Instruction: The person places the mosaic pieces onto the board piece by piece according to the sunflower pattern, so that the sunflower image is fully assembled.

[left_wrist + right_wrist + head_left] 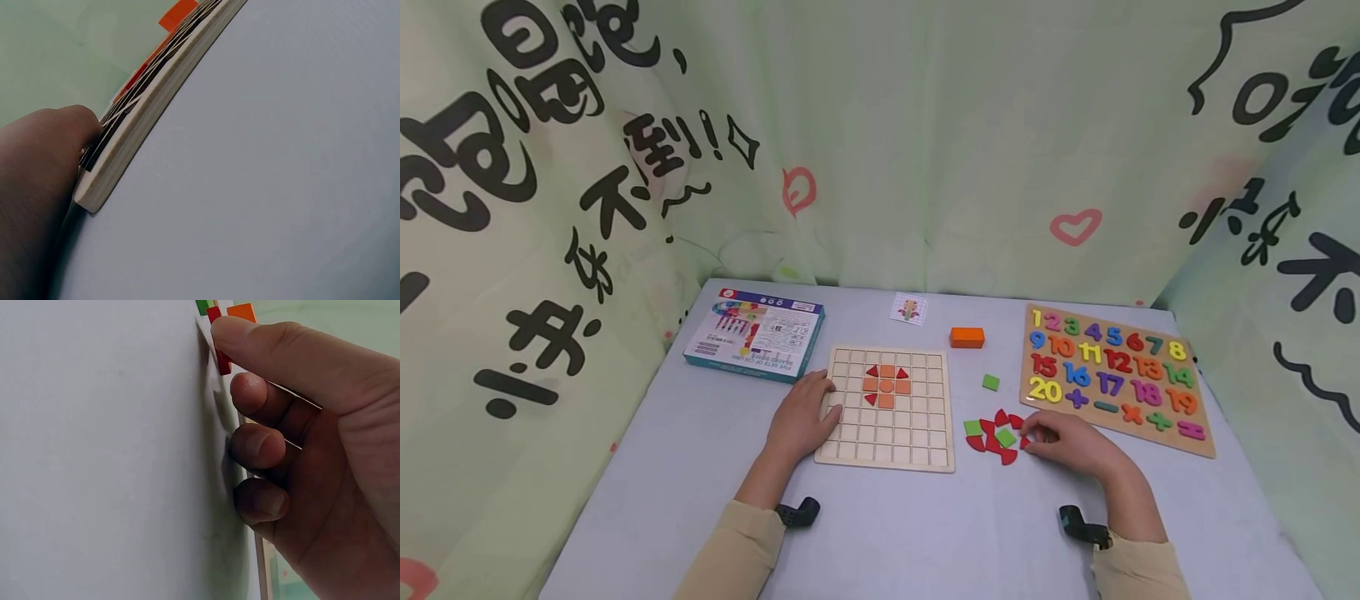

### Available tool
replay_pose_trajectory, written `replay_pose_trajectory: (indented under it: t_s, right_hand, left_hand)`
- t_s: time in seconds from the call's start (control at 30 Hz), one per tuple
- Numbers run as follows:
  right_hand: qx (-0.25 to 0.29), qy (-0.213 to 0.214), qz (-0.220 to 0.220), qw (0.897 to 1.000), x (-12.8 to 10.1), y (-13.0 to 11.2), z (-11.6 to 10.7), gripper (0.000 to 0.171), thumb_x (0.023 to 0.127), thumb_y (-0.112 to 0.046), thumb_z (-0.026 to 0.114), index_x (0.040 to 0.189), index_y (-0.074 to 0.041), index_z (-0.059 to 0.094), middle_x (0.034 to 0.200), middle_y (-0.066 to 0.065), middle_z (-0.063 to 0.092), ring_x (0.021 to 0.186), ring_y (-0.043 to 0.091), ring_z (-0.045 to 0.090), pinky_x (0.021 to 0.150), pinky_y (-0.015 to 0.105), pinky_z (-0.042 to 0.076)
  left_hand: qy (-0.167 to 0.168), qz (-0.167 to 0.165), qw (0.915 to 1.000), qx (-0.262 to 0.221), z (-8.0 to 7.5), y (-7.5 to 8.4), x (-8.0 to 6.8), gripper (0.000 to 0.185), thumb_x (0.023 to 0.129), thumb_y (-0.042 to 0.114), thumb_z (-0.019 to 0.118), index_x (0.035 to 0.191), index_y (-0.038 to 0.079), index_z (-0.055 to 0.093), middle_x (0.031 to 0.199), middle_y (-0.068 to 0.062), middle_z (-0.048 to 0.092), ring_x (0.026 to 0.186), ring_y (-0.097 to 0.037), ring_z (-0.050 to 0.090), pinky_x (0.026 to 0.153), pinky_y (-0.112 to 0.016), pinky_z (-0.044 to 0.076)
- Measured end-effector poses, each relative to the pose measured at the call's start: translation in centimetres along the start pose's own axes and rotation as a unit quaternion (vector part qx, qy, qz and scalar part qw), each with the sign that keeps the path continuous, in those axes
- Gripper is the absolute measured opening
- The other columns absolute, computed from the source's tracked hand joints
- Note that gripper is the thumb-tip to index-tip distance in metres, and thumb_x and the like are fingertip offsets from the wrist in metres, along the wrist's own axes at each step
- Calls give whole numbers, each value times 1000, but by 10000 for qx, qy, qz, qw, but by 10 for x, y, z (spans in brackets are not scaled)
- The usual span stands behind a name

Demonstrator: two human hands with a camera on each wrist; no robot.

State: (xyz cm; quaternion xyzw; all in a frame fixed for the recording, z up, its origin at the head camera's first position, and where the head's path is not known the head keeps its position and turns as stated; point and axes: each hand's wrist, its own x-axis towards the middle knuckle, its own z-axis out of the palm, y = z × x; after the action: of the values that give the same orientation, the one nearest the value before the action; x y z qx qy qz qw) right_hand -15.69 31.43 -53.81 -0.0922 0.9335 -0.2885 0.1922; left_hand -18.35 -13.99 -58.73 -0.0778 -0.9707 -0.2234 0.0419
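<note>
My left hand (pixel 805 417) rests with its thumb and fingers on the left edge of a wooden grid board (pixel 887 446). On the board's grid, orange pieces (pixel 886 402) form a cross, with red pieces (pixel 872 371) at three of its corners. To the right of the board my right hand (pixel 1071 446) pinches a red piece (pixel 223 362) between thumb and index finger, its other fingers curled. Beside that hand lies a loose pile of red fan-shaped pieces (pixel 992 442), with green squares (pixel 1004 437) among them.
Behind the board are a picture card (pixel 909 308) and an orange block (pixel 967 337). A flat game box (pixel 756 333) lies at the back left. On the right is a number board (pixel 1112 375). One green square (pixel 991 382) lies apart from the pile. Printed curtains (pixel 925 150) surround the table.
</note>
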Motion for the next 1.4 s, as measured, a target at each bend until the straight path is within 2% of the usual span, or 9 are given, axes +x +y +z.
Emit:
replay_pose_trajectory:
  t_s: [0.2, 0.43, 0.7, 1.03, 1.4]
  right_hand:
    - [-33, 76, -5, 10000, 5, -5, -4, 21, 89, -32, 73, 107, -24, 66, 86, -1, 55, 87, 17, 52, 67, 24, 49]
    - [-88, 235, -322, 9992, 20, -25, -4, 19, 90, -28, 72, 107, -22, 66, 84, -2, 57, 85, 17, 53, 67, 23, 51]
    - [20, 222, -706, 9973, 48, -63, 9, 22, 90, -30, 72, 109, -20, 66, 79, -2, 56, 76, 16, 54, 61, 24, 50]
    - [-179, 21, -1042, 9944, 74, -107, 27, 21, 92, -29, 70, 110, -20, 66, 78, -2, 54, 79, 14, 53, 62, 25, 45]
    - [-248, -119, -1279, 9914, 98, -128, 47, 14, 92, -28, 70, 104, -24, 66, 73, -4, 52, 73, 14, 52, 63, 27, 41]
  left_hand:
    - [38, 23, 10000, -10, 0, 0, 0, 43, 92, 41, 61, 125, 14, 59, 152, -6, 45, 144, -25, 39, 119, -43, 37]
    - [48, 63, 10000, 5, 0, 0, 1, 41, 93, 41, 60, 125, 14, 59, 152, -5, 45, 144, -24, 39, 120, -42, 36]
    - [46, 106, 9999, -1, 0, 0, 0, 42, 92, 41, 61, 124, 14, 59, 152, -6, 45, 144, -25, 39, 119, -43, 37]
    - [24, 31, 10000, 0, 1, 0, 1, 42, 93, 41, 60, 126, 14, 59, 153, -5, 45, 144, -24, 39, 120, -42, 36]
    - [114, 67, 9999, 45, 2, -1, -1, 42, 92, 41, 61, 125, 15, 59, 152, -5, 46, 144, -25, 40, 119, -43, 37]
